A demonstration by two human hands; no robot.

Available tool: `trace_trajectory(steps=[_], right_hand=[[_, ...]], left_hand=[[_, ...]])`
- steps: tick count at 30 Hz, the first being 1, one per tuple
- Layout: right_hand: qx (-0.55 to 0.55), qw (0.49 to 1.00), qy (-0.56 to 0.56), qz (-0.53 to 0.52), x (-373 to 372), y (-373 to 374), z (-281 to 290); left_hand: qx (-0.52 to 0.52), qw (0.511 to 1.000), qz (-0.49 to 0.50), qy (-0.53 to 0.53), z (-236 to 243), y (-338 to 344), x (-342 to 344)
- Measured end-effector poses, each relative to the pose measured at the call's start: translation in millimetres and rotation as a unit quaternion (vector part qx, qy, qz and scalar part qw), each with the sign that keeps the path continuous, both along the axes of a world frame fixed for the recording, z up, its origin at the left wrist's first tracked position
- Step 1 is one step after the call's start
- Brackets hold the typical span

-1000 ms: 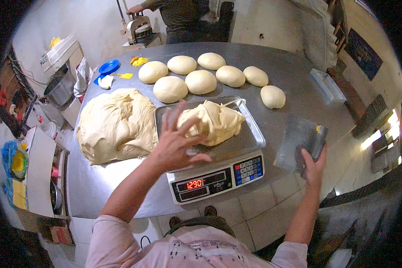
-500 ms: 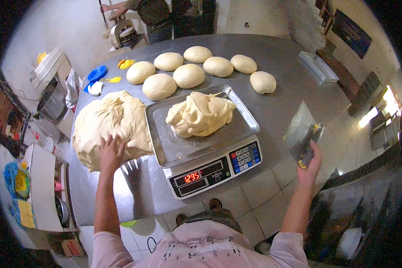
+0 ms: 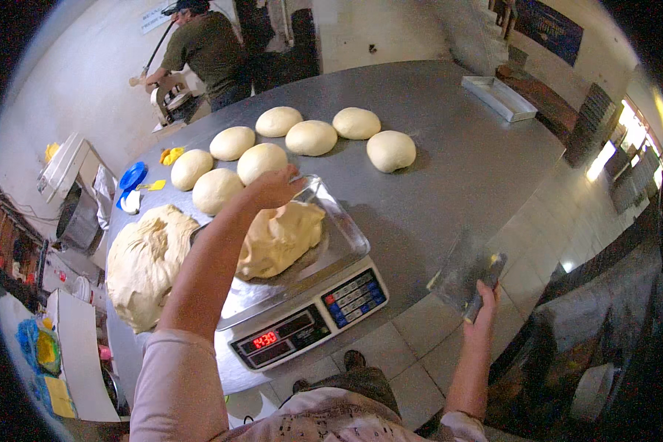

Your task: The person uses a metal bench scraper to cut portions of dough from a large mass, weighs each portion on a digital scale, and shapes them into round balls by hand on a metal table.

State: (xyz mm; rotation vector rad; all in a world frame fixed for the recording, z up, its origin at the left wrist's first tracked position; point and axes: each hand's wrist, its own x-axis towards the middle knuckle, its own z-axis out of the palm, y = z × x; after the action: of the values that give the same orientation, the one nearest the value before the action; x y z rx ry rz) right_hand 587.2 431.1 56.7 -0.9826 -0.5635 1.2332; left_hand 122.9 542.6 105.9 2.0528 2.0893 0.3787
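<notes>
My left hand (image 3: pixel 275 189) is reaching over the digital scale (image 3: pixel 309 324), just above the lumpy dough (image 3: pixel 283 239) in its metal tray (image 3: pixel 342 234). Its fingers point right and look loosely apart, with nothing visible in them. My left forearm covers part of the tray and dough. Left of the scale lies a large mass of dough (image 3: pixel 149 269), partly behind my arm. Off the table's near right edge, my right hand (image 3: pixel 485 302) grips the handle of a dough scraper (image 3: pixel 460 271). Its wide metal blade is tilted and slightly blurred.
Several round dough balls (image 3: pixel 390 152) sit behind the scale on the metal table (image 3: pixel 449 177). A rectangular pan (image 3: pixel 499 99) stands at the far right. Blue plastic pieces (image 3: pixel 132 177) and a yellow scraper (image 3: pixel 153 186) lie far left. Another person (image 3: pixel 206 55) works beyond the table.
My left hand has left the large dough mass and swung up and right over the scale. The dough on the tray looks bulkier, and the display reading has changed. My right hand still holds the scraper.
</notes>
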Motion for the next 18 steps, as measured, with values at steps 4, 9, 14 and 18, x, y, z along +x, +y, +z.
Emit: trace_trajectory(steps=[4,9,14,18], right_hand=[[-0.043,0.998,-0.014,-0.051,43,-6,-8],[-0.046,0.998,-0.021,-0.04,71,4,-33],[-0.066,0.997,-0.036,-0.01,58,20,-21],[-0.054,0.998,-0.023,0.023,27,30,-6]], left_hand=[[-0.05,0.995,0.076,-0.044,-17,51,39],[0.05,0.992,-0.013,-0.119,17,43,32],[0.184,0.98,-0.005,-0.082,80,-41,75],[0.186,0.98,0.048,-0.047,58,-108,36]])
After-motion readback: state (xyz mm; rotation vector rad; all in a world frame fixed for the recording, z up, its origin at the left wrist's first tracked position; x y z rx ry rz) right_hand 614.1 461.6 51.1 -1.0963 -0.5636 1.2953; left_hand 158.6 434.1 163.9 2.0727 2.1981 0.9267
